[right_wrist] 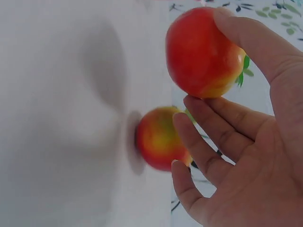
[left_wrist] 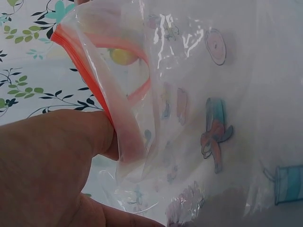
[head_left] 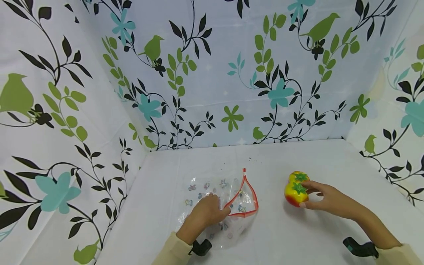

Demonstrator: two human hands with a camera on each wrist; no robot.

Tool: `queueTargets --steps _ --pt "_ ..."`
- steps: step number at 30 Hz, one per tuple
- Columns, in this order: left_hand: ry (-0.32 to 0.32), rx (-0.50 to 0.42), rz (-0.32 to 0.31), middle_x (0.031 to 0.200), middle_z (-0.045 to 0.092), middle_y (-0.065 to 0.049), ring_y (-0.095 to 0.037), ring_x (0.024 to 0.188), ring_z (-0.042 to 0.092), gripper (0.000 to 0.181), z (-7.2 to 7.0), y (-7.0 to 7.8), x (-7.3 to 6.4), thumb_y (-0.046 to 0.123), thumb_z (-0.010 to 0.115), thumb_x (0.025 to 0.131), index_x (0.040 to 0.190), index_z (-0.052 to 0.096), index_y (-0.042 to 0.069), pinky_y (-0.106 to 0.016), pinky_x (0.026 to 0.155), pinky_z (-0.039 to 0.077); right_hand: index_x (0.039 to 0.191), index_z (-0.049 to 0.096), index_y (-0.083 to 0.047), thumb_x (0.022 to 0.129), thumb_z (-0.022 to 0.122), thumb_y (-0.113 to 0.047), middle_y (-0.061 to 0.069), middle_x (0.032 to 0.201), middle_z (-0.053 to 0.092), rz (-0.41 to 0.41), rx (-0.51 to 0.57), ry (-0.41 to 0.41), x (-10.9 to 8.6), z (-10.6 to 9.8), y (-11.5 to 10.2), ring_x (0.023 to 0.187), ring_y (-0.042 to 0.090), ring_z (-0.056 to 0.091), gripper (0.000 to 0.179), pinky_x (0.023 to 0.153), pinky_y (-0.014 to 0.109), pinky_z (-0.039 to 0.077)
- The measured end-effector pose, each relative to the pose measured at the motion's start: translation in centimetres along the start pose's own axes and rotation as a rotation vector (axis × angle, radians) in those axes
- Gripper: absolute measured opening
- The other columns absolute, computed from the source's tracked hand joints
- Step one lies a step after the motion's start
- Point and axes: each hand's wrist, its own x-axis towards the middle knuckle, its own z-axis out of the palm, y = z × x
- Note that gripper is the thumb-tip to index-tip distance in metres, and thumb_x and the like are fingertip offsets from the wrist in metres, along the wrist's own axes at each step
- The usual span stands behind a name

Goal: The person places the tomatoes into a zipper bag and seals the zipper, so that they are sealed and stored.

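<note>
My left hand (head_left: pixel 208 211) grips a clear zip bag (left_wrist: pixel 227 75) printed with small coloured pictures, thumb at its mouth. The red zip edge (head_left: pixel 255 200) stands spread in a loop, so the mouth gapes. To the right, my right hand (head_left: pixel 331 200) holds a red-and-yellow toy fruit (right_wrist: pixel 203 52) with a green star-shaped leafy top, between thumb and fingers, raised off the table. A second toy fruit (right_wrist: pixel 163 137) of the same look sits on the table just beyond it. In the head view the held fruit partly covers this second fruit (head_left: pixel 296 176).
A white cloth (head_left: pixel 271 235) covers the table. Behind and at both sides hang white sheets (head_left: pixel 212 99) printed with leaves, birds and flowers. Each wrist carries a black camera mount (head_left: pixel 359 248).
</note>
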Motion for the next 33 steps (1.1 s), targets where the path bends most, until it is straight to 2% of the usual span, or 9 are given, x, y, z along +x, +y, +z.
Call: queueTargets --steps 6,10,16,22,33 --pt "-0.003 0.003 0.000 0.087 0.059 -0.008 -0.023 0.070 0.056 0.049 0.2 -0.1 0.2 0.043 0.072 0.088 0.103 0.067 -0.003 -0.036 0.057 0.045 0.145 0.057 0.000 0.090 0.081 -0.039 0.018 0.138 0.064 -0.028 0.026 0.008 1.7 1.3 -1.7 0.120 0.032 0.062 0.071 0.096 0.050 0.059" --pt "-0.009 -0.004 0.002 0.085 0.058 -0.007 -0.023 0.069 0.056 0.047 0.1 -0.2 0.1 0.043 0.073 0.088 0.101 0.067 -0.002 -0.035 0.055 0.045 0.144 0.058 -0.004 0.089 0.082 -0.042 0.013 0.134 0.065 -0.024 0.037 -0.005 2.8 2.3 -2.6 0.118 0.028 0.061 0.071 0.096 0.045 0.059" --pt "0.000 -0.010 0.007 0.083 0.057 -0.007 -0.022 0.067 0.055 0.044 0.0 -0.1 0.0 0.042 0.073 0.088 0.097 0.066 -0.001 -0.035 0.054 0.043 0.143 0.061 -0.008 0.087 0.084 -0.045 0.005 0.132 0.068 -0.058 0.031 -0.027 4.5 3.9 -3.8 0.115 0.021 0.062 0.071 0.102 0.051 0.054" --pt "0.001 -0.006 0.003 0.085 0.058 -0.007 -0.023 0.068 0.055 0.045 -0.1 -0.1 0.0 0.042 0.074 0.088 0.098 0.066 -0.001 -0.035 0.054 0.043 0.142 0.062 -0.009 0.088 0.081 -0.046 0.009 0.137 0.067 -0.090 0.023 -0.074 6.0 5.1 -5.1 0.116 0.022 0.063 0.068 0.100 0.051 0.056" --pt "0.000 0.005 0.006 0.088 0.058 -0.008 -0.024 0.071 0.054 0.047 -0.1 -0.3 0.0 0.043 0.072 0.088 0.102 0.066 -0.002 -0.037 0.059 0.044 0.144 0.061 -0.008 0.087 0.079 -0.045 0.007 0.136 0.067 -0.076 0.050 -0.200 7.8 6.6 -6.9 0.116 0.023 0.061 0.070 0.096 0.050 0.056"
